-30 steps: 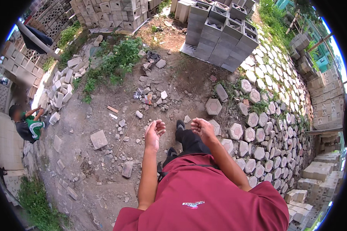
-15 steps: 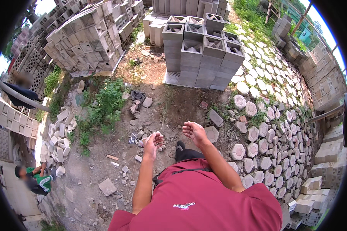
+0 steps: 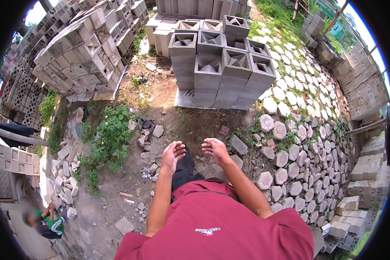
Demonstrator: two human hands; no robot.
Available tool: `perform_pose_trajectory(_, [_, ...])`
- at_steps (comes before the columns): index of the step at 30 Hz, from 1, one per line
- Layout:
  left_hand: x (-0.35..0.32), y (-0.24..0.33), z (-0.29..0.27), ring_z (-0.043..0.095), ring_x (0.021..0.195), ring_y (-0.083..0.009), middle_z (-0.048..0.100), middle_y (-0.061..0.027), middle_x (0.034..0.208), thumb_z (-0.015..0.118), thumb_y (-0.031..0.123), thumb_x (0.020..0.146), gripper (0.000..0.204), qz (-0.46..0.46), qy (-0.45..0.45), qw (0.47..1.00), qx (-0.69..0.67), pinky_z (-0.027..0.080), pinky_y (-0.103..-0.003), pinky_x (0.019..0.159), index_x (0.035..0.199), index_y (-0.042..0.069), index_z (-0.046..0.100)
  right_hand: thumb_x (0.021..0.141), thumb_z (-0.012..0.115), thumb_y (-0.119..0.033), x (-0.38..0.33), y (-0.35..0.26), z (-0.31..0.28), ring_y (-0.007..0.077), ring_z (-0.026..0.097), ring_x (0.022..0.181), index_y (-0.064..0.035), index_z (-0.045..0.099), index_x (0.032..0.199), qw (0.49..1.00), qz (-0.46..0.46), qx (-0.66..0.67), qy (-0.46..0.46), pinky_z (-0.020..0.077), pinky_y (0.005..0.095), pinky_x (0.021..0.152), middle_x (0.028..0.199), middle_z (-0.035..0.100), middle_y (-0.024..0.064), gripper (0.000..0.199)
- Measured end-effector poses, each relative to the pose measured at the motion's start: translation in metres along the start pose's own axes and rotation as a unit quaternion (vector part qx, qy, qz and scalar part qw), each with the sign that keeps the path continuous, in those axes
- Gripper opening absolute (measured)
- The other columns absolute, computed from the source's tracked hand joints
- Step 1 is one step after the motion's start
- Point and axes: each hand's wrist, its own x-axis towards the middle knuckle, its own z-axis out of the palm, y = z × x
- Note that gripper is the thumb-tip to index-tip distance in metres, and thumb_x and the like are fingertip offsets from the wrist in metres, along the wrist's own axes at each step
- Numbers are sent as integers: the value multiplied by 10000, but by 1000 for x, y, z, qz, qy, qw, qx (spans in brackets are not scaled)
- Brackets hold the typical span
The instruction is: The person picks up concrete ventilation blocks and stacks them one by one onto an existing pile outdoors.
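My left hand and my right hand are held out in front of my body, palms turned toward each other. A gap the width of about two hands lies between them. The fingers of both hands are extended and slightly bent, and neither holds anything. Beyond them stands a stack of grey hollow concrete blocks, several columns of uneven height with patterned openings on top. The hands are apart from the blocks, above bare dirt ground.
A larger block stack rises at far left. A green bush and broken block rubble line the left side. Hexagonal pavers cover the right. A person in green is at lower left. A dark plastic scrap lies ahead.
I have moved forward, so the block stack appears nearer. My left leg now shows stretched ahead, where a dark shoe showed before. My left fingers have straightened and the hands stay raised.
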Motion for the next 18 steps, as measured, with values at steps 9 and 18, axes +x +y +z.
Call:
perform_pose_trajectory(9, [161, 90, 50, 600, 861, -166, 637, -76, 946, 456, 319, 940, 331, -33, -69, 997, 11, 488, -331, 773, 1061, 39, 584, 916, 542, -252, 124, -84, 8, 154, 623, 748, -46, 565, 990, 997, -28, -21, 64, 516, 269, 660, 878, 639, 79, 220])
perform_pose_trajectory(18, [290, 197, 109, 599, 843, -156, 637, -60, 946, 451, 328, 942, 329, -85, -118, 986, 77, 481, -318, 764, 1065, 55, 586, 938, 504, -219, 219, -202, 43, 187, 626, 841, -27, 554, 1020, 997, -42, -23, 54, 521, 319, 767, 936, 629, 103, 215])
